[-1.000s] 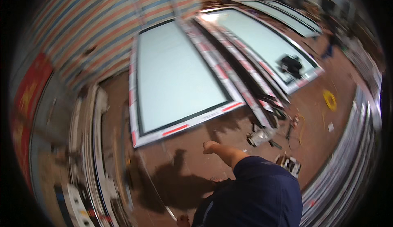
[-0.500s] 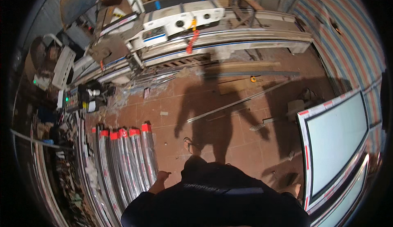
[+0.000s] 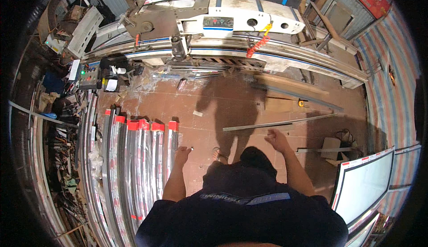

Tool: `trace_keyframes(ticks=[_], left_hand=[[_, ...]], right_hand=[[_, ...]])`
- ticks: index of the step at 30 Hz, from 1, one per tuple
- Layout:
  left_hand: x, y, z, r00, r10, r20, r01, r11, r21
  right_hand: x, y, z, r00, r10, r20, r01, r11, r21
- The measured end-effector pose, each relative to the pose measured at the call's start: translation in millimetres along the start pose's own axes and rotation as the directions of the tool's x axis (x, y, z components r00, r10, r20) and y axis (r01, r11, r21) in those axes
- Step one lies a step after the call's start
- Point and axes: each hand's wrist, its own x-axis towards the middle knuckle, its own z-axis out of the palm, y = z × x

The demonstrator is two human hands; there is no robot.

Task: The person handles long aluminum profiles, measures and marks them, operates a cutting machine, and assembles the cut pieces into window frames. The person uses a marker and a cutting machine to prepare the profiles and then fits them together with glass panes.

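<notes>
My left hand (image 3: 182,153) is held out low, beside the right-hand end of a row of long, plastic-wrapped metal profiles (image 3: 145,171) with red ends. Its fingers are drawn together, and a small pale speck shows at their tips; I cannot make out what it is. My right hand (image 3: 277,141) is raised ahead of me over the floor, fingers loosely bent and apart, with nothing visible in them. Below and beyond it a thin metal bar (image 3: 278,122) lies slantwise on the reddish tiles. Neither hand visibly touches the profiles or the bar.
A long white cutting machine (image 3: 254,22) spans the far side, with a red coiled hose (image 3: 258,46). A control box (image 3: 89,75) stands at left. White-framed glass panels (image 3: 365,182) lean at right. A yellow tape measure (image 3: 303,103) and planks (image 3: 292,84) lie on the floor.
My view has shifted, with the machine now higher and further right. Both hands have come up and forward from low at my sides, the right one also inward, away from the glass panels.
</notes>
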Motion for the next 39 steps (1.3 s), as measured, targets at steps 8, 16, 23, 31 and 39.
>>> trace_keyframes(ticks=[8,16,23,31,39], left_hand=[[8,-26,-39,0.987,-0.158,-0.044,0.162,0.977,0.136],[-18,3,12,0.914,-0.289,0.284,0.184,0.920,0.345],[63,134,4,0.940,-0.318,0.124,0.287,0.932,0.220],[158,325,-48,0.935,0.008,-0.356,0.007,0.999,0.041],[265,460,-48,0.981,0.189,0.038,-0.190,0.926,0.327]], right_hand=[[115,-141,5,0.993,-0.090,0.073,0.093,0.995,-0.041],[373,-99,-38,0.981,-0.017,-0.192,0.013,1.000,-0.017],[669,-101,-147,0.771,-0.059,-0.634,0.277,0.928,0.250],[783,-90,-175,0.731,0.281,-0.621,0.151,0.822,0.550],[779,-82,-167,0.768,0.226,-0.599,0.347,0.639,0.687]])
